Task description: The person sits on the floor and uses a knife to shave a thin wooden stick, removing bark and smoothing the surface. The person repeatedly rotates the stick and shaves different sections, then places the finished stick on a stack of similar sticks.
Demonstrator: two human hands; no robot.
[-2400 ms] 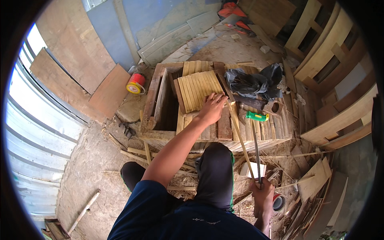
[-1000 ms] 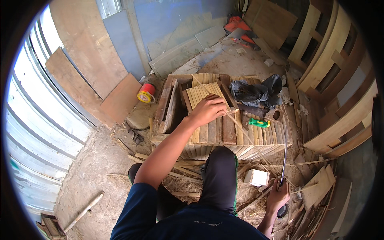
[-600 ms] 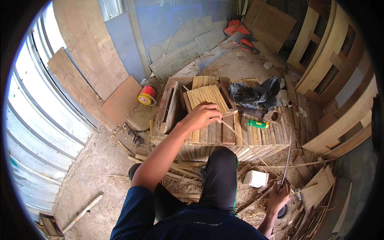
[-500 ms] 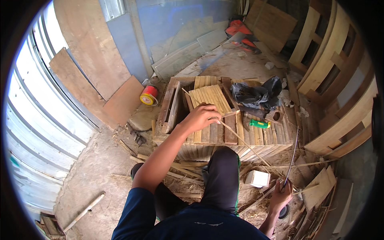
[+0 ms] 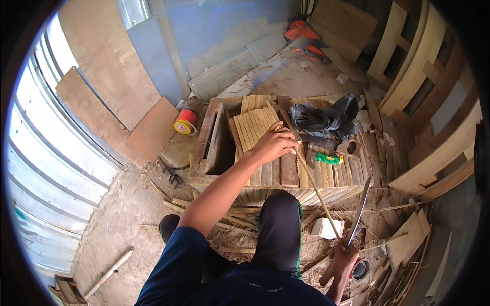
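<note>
My left hand (image 5: 278,144) is closed on the upper part of a thin wooden strip (image 5: 317,191), over the front of a low slatted wooden box (image 5: 288,171). The strip slants down to the right toward my right hand (image 5: 343,265). That hand is closed round the handle of a long-bladed knife (image 5: 360,208), its blade pointing up and away beside the strip's lower end. Whether blade and strip touch I cannot tell. A panel of narrow slats (image 5: 251,128) lies on the box beyond my left hand.
On the box lie a green-handled tool (image 5: 328,158), a brown block with a hole (image 5: 349,147) and a black plastic bag (image 5: 326,118). A white box (image 5: 322,228) stands among scraps. A red-yellow container (image 5: 185,122) sits left; wooden frames (image 5: 431,173) lean at right.
My left hand has shifted right with the strip, which now slopes more steeply. My right hand has moved slightly left and down, turning the knife so its blade shows broader and lies closer to the strip.
</note>
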